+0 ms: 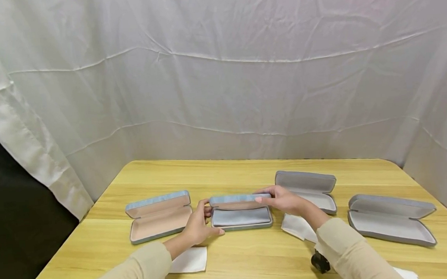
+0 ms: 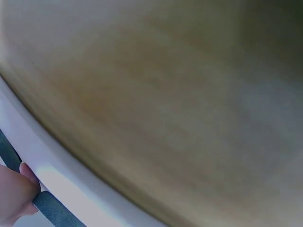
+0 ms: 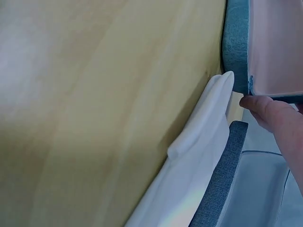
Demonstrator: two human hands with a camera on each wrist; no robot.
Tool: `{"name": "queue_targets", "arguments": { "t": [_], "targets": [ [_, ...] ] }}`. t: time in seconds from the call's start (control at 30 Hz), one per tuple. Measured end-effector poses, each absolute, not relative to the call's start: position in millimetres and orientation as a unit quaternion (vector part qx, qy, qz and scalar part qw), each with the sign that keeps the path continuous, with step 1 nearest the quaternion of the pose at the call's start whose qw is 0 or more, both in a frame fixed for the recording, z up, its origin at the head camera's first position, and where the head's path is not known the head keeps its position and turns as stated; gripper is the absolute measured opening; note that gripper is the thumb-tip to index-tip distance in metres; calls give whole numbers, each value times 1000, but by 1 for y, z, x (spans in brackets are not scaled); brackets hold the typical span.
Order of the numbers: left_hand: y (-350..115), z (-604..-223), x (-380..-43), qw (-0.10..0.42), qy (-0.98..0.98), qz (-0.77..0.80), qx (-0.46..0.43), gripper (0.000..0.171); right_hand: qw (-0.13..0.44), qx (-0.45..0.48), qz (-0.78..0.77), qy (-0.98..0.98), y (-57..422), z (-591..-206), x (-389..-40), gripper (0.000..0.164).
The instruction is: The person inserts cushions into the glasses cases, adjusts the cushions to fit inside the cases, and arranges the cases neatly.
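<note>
Four hinged cases are standing open on the wooden table [image 1: 252, 269], and both of my hands are holding the middle case [image 1: 249, 227], a light blue one lying between the others. My left hand [image 1: 196, 226] is gripping its left end, the thumb lying at the front corner and the fingers curling behind. My right hand [image 1: 284, 201] is pinching the right end of the raised lid [image 1: 233, 199], with the thumb pressing on its front. Below that lid, a folded grey-blue cloth [image 1: 241, 216] is lying in the base. Another light blue case [image 1: 159, 224] is resting to my left, its peach lining showing. On my right, two grey cases are sitting open: the farther case [image 1: 306, 181] behind my right forearm, the nearer case [image 1: 393, 227] beyond it to the side. One white cloth [image 1: 189, 260] is lying by my left forearm, a second white cloth [image 1: 296, 226] is spreading near my right one, and a pale curtain [image 1: 243, 90] is hanging behind the table.
</note>
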State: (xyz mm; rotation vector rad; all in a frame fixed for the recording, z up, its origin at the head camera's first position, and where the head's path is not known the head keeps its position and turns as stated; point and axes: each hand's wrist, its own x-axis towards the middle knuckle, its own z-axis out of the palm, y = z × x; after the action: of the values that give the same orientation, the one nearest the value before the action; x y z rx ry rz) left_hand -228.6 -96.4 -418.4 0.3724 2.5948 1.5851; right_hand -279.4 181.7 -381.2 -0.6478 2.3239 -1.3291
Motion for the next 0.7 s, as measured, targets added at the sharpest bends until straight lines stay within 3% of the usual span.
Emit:
{"name": "queue_targets", "arguments": {
  "t": [0.7],
  "targets": [
    [-98,-417,-231,44,854,498,145,88,175,-265,-444,838,181,-381,-270,57]
  ]
}}
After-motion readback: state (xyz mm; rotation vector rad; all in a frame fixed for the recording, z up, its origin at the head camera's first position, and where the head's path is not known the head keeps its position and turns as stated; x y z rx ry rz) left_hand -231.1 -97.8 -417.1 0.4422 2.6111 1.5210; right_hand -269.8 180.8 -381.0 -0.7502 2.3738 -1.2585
